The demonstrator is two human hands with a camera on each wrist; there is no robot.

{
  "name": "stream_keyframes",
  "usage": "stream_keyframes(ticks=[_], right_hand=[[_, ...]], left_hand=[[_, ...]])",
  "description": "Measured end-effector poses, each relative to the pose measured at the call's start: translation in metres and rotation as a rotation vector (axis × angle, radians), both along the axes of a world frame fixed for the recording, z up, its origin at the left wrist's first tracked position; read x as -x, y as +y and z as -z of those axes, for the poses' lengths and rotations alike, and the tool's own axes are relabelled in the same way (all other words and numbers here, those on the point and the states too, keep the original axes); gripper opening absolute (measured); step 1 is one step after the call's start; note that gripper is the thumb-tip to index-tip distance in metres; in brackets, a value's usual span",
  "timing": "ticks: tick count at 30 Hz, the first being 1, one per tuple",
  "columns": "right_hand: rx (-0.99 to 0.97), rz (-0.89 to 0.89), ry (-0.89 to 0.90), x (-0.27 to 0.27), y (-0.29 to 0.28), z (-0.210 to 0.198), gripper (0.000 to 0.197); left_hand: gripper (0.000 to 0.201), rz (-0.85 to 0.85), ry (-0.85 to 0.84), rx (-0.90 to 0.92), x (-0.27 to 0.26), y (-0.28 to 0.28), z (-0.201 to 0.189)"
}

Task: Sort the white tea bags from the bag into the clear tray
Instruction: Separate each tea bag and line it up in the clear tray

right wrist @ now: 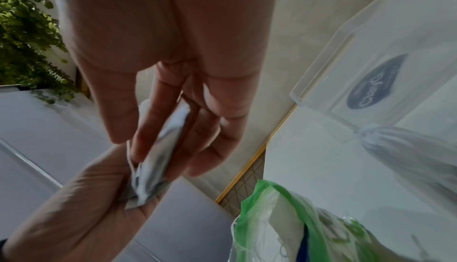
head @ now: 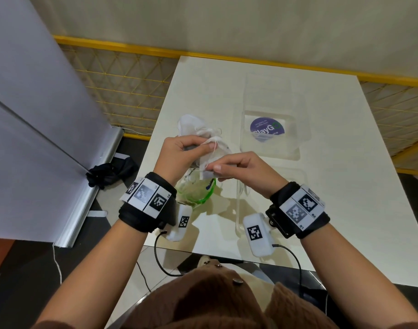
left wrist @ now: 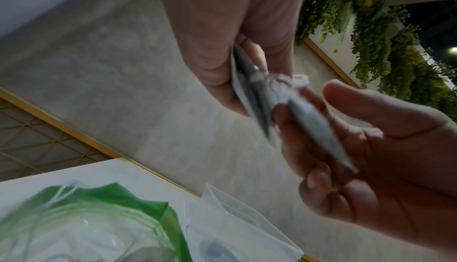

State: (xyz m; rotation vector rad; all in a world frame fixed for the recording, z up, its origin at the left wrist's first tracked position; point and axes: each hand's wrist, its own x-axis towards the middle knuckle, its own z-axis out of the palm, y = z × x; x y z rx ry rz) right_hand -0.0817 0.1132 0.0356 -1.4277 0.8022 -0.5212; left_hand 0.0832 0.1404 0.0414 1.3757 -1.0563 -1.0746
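The white table point(head: 321, 186) lies under my hands. The clear tray point(head: 295, 148) sits far right on it, and the green-rimmed bag point(head: 198, 193) lies open below my wrists. My left hand point(head: 184, 150) and right hand point(head: 246, 169) both pinch a clump of white tea bags point(head: 210, 155), held above the bag.

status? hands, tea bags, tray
Left hand and right hand both pinch tangled tea bags above green-rimmed bag. Clear tray apart, no tea bags visible inside. Nothing blocking.

White table point(head: 321, 186), yellow mesh fence point(head: 122, 74), beige wall point(head: 227, 22), hanging greenery point(left wrist: 385, 37)
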Motion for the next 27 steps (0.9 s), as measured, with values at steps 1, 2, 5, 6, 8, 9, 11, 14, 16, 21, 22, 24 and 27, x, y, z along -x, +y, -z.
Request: stream_keyframes(ticks=[1, 2, 5, 6, 8, 9, 11, 14, 16, 21, 22, 24, 27], right_hand=[[0.000, 0.016, -0.012, -0.001, 0.000, -0.001, 0.024], [0.002, 0.029, -0.020, -0.002, 0.000, -0.002, 0.026], [0.007, 0.003, -0.002, -0.005, 0.002, -0.002, 0.027], [0.003, -0.013, 0.014, -0.006, 0.003, -0.001, 0.026], [-0.003, -0.028, 0.037, -0.006, 0.005, 0.001, 0.025], [-0.007, -0.031, 0.037, -0.005, 0.005, 0.003, 0.025], [-0.020, -0.038, 0.026, -0.004, 0.005, 0.004, 0.025], [-0.022, -0.068, 0.024, -0.001, 0.003, 0.003, 0.024], [0.016, -0.078, 0.036, 0.002, 0.000, 0.000, 0.020], [0.158, 0.114, -0.038, 0.010, -0.010, -0.012, 0.012], [0.192, 0.163, -0.030, 0.011, -0.012, -0.014, 0.018], [0.275, 0.206, 0.043, 0.010, -0.016, -0.020, 0.024], [0.449, 0.158, 0.184, 0.006, -0.019, -0.026, 0.019]], left_hand=[[0.007, 0.013, -0.003, -0.009, 0.000, 0.000, 0.000], [0.008, 0.029, -0.011, -0.014, 0.000, 0.000, 0.000], [0.009, 0.045, -0.018, -0.014, 0.001, 0.000, 0.000], [0.007, 0.035, -0.013, -0.006, 0.001, -0.001, -0.001], [0.008, -0.007, -0.008, 0.012, 0.001, -0.002, -0.002], [0.008, -0.025, 0.001, 0.021, 0.000, -0.003, -0.002], [0.015, -0.041, 0.023, 0.031, -0.001, -0.004, -0.001], [0.018, -0.044, 0.034, 0.019, 0.000, -0.003, 0.000], [0.011, -0.074, 0.046, -0.015, 0.002, -0.003, 0.001], [0.011, -0.067, 0.058, -0.029, 0.004, -0.004, 0.002], [0.011, -0.057, 0.054, -0.030, 0.005, -0.004, 0.002], [0.006, -0.028, 0.027, -0.036, 0.007, -0.005, 0.003], [0.010, -0.008, -0.045, -0.012, 0.008, -0.006, 0.007]])
